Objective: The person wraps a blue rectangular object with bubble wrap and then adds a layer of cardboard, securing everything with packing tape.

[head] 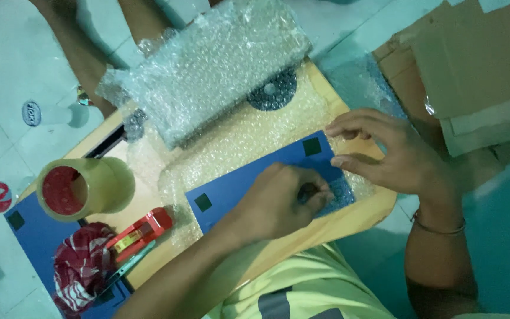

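Observation:
A flat blue panel (255, 177) with small dark squares lies on a sheet of bubble wrap (231, 142) over a tan board (349, 218). My left hand (284, 201) rests on the panel's near right part, fingers closed around a small dark object (309, 192). My right hand (385, 153) hovers at the panel's right end. Its thumb presses the panel's edge, and its curled fingers touch the far corner and the bubble wrap there. A thin bracelet is on that wrist.
A bubble-wrapped bundle (213, 65) and a dark perforated disc (274, 91) lie at the far side. A tape roll (84, 189), red tape cutter (143, 230), red-white cloth (81, 269) and second blue panel (30, 236) sit left. Cardboard (473, 65) is stacked right. Another person's legs (72, 41) are at top.

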